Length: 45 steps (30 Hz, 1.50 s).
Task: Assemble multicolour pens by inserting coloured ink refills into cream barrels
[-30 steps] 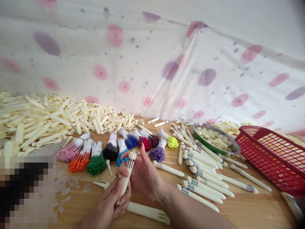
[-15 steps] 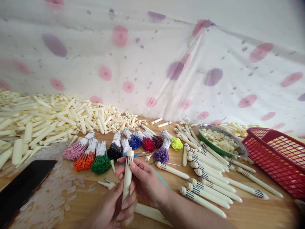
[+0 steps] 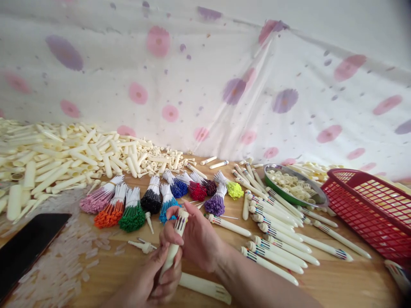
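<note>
A cream multicolour pen stands tilted between my hands, coloured sliders showing round its top. My left hand is wrapped round the barrel, with the lower end hidden in the palm. My right hand has its fingers curled about the pen's top end, its thumb partly hidden. Under my wrists lies a cream barrel with slots at one end. Just beyond the hands are tied bundles of refills with coloured ends, among them light blue, green and purple.
Rows of cream pens lie to the right, beside a bowl of small cream parts and a red basket. A heap of cream barrels, clear small pieces and a black phone occupy the left. A flowered sheet hangs behind.
The pen's top has tipped slightly right and lower. My right hand's fingers have shifted round that end, and its thumb has left the front. The whole view has moved slightly.
</note>
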Available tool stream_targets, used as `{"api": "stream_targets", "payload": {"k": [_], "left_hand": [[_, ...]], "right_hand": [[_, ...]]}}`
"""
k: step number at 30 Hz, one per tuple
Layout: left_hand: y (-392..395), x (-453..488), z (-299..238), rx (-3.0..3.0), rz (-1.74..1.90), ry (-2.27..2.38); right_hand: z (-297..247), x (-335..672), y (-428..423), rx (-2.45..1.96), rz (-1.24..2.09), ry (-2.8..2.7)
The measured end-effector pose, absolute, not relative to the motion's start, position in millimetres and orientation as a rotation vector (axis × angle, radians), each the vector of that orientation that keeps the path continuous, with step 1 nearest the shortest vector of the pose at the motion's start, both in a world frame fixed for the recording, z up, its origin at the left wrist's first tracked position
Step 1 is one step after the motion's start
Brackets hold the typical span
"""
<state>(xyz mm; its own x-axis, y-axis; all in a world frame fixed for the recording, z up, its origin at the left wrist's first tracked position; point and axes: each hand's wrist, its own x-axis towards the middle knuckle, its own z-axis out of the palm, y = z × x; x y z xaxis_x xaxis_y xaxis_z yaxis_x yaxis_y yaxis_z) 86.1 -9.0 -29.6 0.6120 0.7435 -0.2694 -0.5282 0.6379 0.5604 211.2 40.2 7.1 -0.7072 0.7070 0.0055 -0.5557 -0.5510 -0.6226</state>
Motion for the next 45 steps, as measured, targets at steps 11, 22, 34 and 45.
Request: {"api": "stream_targets", "payload": {"k": [11,22,34,45], "left_hand": [[-1,70,-24,0.152,0.617,0.091],[-3,71,-22,0.226,0.573,0.221],[2,71,-27,0.167,0.575,0.118],[0,74,-21,0.152,0.51,-0.074]], "right_hand": [[-2,203,34,-0.417,2.135,-0.739],[-2,205,35,-0.344,2.193,-0.765],[-9,203,36,-0.251,2.296,-0.681],[-14,205,33,-0.207,2.274,-0.757]]}}
